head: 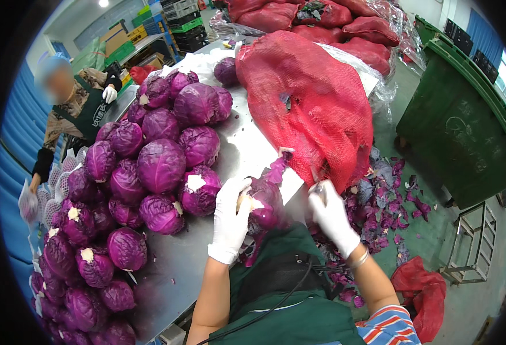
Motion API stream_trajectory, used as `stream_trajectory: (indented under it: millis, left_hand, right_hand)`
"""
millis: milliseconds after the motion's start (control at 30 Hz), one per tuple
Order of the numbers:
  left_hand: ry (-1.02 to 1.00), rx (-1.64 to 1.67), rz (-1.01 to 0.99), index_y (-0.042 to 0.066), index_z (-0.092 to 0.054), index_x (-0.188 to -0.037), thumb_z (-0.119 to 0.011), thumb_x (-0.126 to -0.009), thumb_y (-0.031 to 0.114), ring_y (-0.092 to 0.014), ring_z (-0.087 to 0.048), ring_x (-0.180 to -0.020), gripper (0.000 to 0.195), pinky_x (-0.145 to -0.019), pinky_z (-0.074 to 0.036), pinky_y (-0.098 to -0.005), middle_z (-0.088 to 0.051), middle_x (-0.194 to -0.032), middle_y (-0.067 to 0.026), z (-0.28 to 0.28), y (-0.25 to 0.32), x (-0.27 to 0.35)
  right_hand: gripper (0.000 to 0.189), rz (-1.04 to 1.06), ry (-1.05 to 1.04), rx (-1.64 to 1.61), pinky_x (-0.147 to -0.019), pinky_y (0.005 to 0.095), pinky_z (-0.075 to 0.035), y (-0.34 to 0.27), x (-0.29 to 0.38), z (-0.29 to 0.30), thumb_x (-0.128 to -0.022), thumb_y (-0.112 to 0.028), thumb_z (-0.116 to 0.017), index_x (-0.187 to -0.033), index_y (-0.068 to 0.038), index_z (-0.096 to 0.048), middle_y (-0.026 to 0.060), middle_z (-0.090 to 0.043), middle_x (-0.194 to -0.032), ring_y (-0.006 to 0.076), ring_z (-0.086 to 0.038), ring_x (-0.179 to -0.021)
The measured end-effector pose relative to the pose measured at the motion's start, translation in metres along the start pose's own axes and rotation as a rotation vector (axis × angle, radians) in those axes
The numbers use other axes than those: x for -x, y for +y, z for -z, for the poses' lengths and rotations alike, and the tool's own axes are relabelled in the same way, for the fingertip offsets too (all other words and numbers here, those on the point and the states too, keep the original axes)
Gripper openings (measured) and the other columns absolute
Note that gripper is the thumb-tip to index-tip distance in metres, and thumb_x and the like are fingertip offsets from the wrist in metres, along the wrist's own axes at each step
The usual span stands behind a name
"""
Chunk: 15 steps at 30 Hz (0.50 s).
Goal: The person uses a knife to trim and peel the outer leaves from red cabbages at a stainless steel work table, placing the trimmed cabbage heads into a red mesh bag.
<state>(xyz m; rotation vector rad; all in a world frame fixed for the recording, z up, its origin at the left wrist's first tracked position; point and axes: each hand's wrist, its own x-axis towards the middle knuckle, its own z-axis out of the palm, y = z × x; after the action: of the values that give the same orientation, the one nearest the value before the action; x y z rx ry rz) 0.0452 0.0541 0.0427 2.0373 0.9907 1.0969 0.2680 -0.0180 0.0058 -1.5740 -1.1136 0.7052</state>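
Note:
My left hand [232, 217], in a white glove, grips a red cabbage [267, 202] at the table's edge, close to my apron. A pale cut stem shows beside my fingers, and a loose purple leaf [276, 169] sticks up from the head. My right hand [328, 211], also gloved, is apart from the cabbage on its right. Its fingers are curled around a small tool that is blurred and mostly hidden. Just beyond that hand lies a red mesh sack [309, 99], slumped over the table.
Many red cabbages [161, 166] are piled on the metal table [171, 263] at left. A co-worker [80, 103] stands behind them. Purple leaf scraps [380, 207] litter the floor at right, near a green wheeled bin [460, 125] and a metal step frame [473, 246]. Full red sacks [365, 47] lie beyond.

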Motion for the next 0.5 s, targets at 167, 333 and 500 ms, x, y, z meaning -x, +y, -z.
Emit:
stream_trajectory:
  millis: [167,333,500]
  left_hand:
    - [0.072,-0.211,-0.107,0.002,-0.055,-0.124,-0.056,-0.090,0.004,-0.026,-0.056,-0.111,0.034,-0.101,-0.042,-0.0366,-0.055,-0.121,-0.0138,-0.009,-0.001,-0.002]
    - [0.133,-0.146,-0.044,-0.001,-0.050,-0.129,-0.055,-0.091,0.005,-0.024,-0.056,-0.108,0.038,-0.098,-0.044,-0.0362,-0.055,-0.121,-0.0150,-0.015,-0.008,0.002]
    - [0.187,-0.036,0.017,-0.001,-0.046,-0.131,-0.058,-0.090,0.017,-0.036,-0.050,-0.114,0.046,-0.101,-0.037,-0.0429,-0.053,-0.124,-0.0197,-0.022,-0.018,0.007]
  right_hand:
    - [0.025,-0.045,-0.180,-0.006,-0.078,0.0380,-0.052,-0.002,0.048,-0.018,-0.091,-0.021,-0.060,-0.109,-0.005,-0.056,0.0174,-0.064,-0.096,0.0330,-0.066,-0.088]
    - [0.023,0.216,-0.130,0.230,-0.069,0.0387,-0.053,-0.023,0.047,-0.017,-0.089,-0.021,-0.063,-0.109,-0.010,-0.057,0.0150,-0.064,-0.089,0.0341,-0.066,-0.080]
    - [0.019,0.249,-0.138,0.333,-0.062,0.0397,-0.052,-0.031,0.046,-0.017,-0.088,-0.020,-0.063,-0.103,-0.010,-0.057,0.0126,-0.063,-0.082,0.0334,-0.064,-0.072]
